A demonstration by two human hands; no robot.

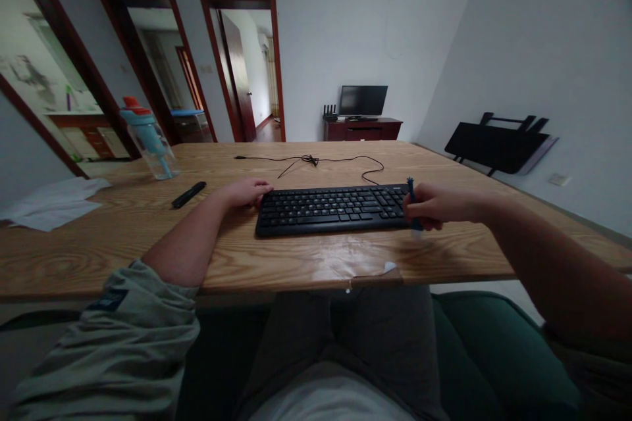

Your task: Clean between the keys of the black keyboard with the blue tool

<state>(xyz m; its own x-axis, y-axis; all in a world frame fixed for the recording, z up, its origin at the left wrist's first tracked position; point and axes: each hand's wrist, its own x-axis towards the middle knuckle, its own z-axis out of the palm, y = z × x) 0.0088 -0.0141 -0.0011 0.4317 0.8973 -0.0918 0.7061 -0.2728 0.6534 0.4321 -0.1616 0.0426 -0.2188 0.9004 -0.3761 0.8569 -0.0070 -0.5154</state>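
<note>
In the head view, the only one, I see the black keyboard [330,206] lying flat in the centre of the frame, long side towards the person, presumably so every row is within easy reach. The left hand [244,193] lies at its upper-left corner, fingers against the edge, likely to keep it from sliding on the wooden table [276,260]; whether they pinch or merely rest there, I can't tell. Right of centre, the right hand [428,206] is closed around a slim blue tool [411,191], held near upright by the keyboard's right end, its pale lower tip pointing down, a hold that would suit working close to the surface. That tip is blurred; I can't say whether it touches.

The cable [345,158] lies beyond, across the upper middle, bunched at one spot, which leaves the near side free of it. The keyboard itself is matt black and wide, with pale legends on dark keys, a number block at the right, and a plain front lip.
</note>
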